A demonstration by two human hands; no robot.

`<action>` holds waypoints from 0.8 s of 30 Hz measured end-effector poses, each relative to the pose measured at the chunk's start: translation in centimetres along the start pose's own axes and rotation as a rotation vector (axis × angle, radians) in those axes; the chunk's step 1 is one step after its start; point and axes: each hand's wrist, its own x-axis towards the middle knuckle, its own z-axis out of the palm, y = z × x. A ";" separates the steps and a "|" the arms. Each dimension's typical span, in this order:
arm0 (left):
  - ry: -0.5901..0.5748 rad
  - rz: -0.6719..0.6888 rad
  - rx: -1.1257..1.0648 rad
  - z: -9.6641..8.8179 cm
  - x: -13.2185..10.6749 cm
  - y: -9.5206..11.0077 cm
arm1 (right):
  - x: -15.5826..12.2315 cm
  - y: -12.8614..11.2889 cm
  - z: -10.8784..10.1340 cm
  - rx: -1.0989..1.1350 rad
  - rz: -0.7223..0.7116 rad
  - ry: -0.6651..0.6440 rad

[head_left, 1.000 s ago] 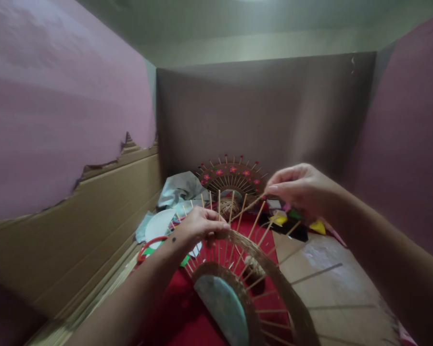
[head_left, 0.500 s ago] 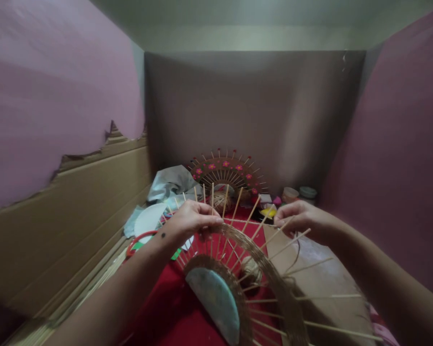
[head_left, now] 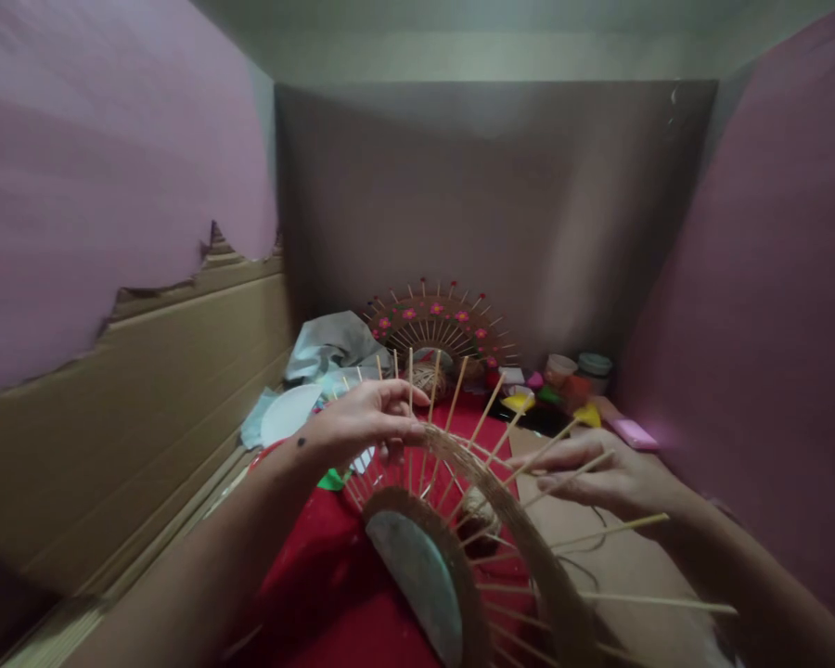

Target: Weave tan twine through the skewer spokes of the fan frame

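A half-round woven frame [head_left: 521,538] of wooden sticks and twine stands in front of me, with a pale blue-green half disc [head_left: 417,575] at its centre. My left hand [head_left: 362,422] is closed on the sticks and the woven twine band at the top of the frame. Lower and to the right, my right hand [head_left: 598,473] reaches among the sticks with fingers stretched out, and a thin twine strand [head_left: 588,561] trails below it. Whether that hand holds the strand is unclear.
A finished fan-shaped piece with pink flowers [head_left: 438,325] leans on the back cardboard wall. A twine ball [head_left: 428,378], crumpled cloth [head_left: 334,348], a white plate [head_left: 289,413], small pots [head_left: 577,366] and coloured scraps lie behind. Red cloth [head_left: 320,584] covers the floor; cardboard walls enclose all sides.
My right hand has come down from high above the sticks to the right side of the frame and its fingers have stretched out. My left hand has stayed at the top.
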 end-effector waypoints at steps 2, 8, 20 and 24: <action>-0.041 -0.006 0.033 -0.1 -0.2 0.1 | -0.5 -0.6 0.7 -0.039 -0.060 -0.008; -0.054 -0.004 0.084 -0.6 -0.6 0.9 | -1.4 -2.1 1.7 0.050 -0.021 0.020; 0.139 0.352 0.101 3.9 -2.5 2.1 | -2.4 -2.9 2.6 0.185 -0.020 -0.012; 0.050 0.271 0.126 4.4 -1.4 2.0 | -2.5 -3.0 2.6 0.214 -0.025 -0.030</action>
